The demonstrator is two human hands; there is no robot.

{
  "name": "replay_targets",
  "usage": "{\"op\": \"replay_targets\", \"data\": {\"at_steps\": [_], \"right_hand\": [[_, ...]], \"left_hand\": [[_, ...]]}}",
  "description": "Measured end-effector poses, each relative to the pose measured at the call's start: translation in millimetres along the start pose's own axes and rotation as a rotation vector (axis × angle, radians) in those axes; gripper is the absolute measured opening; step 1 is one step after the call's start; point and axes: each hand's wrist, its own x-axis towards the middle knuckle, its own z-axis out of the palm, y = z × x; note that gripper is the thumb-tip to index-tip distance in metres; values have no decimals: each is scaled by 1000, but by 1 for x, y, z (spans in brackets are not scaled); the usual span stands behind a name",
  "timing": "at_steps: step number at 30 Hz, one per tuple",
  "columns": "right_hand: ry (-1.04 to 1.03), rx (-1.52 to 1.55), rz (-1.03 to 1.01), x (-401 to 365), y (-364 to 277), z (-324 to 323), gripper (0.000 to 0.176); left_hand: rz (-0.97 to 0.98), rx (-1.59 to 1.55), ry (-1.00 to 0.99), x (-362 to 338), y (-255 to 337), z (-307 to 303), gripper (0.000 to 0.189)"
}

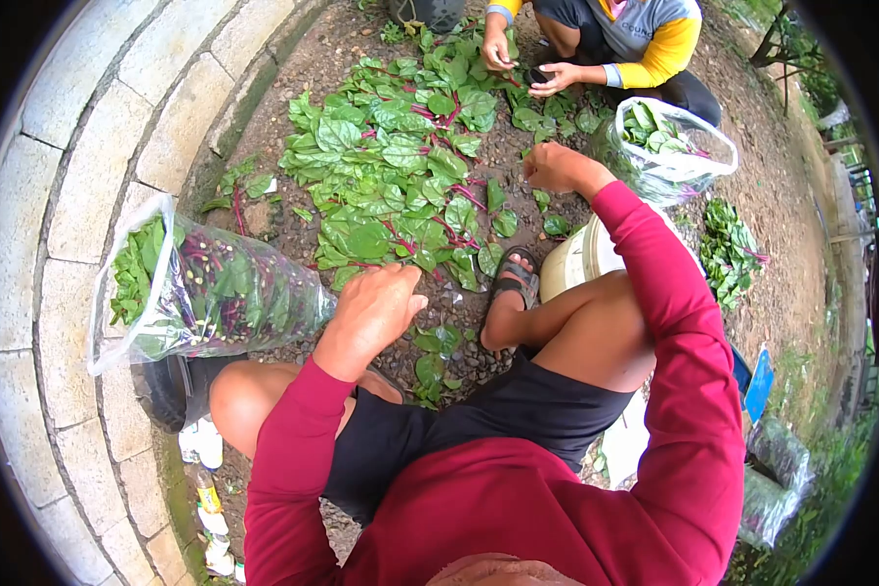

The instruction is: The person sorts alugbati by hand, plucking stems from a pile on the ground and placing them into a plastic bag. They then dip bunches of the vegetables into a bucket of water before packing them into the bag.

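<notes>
A broad spread of Malabar spinach (391,166), green leaves on red-purple stems, covers the ground in front of me. My left hand (376,305) hovers at the near left edge of the leaves, fingers curled under; what they hold, if anything, is hidden. Over the right side, above a few scattered leaves, my right hand (559,168) is closed with its fingertips together, and I cannot make out anything in it. To my left lies a clear plastic bag (244,283) packed with cut leaves and stems, its mouth facing left.
Across from me a person (659,44) squats, both hands at the leaves. Nearby stands another leaf-filled plastic bag (689,156). A pale bucket (568,259) sits by my right leg, with a leaf pile (731,256) beyond. A curved stone-block border (88,186) runs along the left.
</notes>
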Motion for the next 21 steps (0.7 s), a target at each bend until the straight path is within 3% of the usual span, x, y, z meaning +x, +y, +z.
{"op": "replay_targets", "data": {"at_steps": [7, 10, 13, 21], "right_hand": [[10, -26, -32, -2, -5, -5, 18], [-187, 94, 194, -4, -18, -17, 19], [-204, 169, 226, -5, -22, -20, 20], [-107, 51, 109, -4, -18, -16, 23]], "left_hand": [[44, 43, 24, 2, -7, 5, 21], [139, 25, 212, 0, -9, 10, 20], [128, 35, 207, 3, -9, 10, 17], [95, -8, 154, 5, -5, 4, 12]]}}
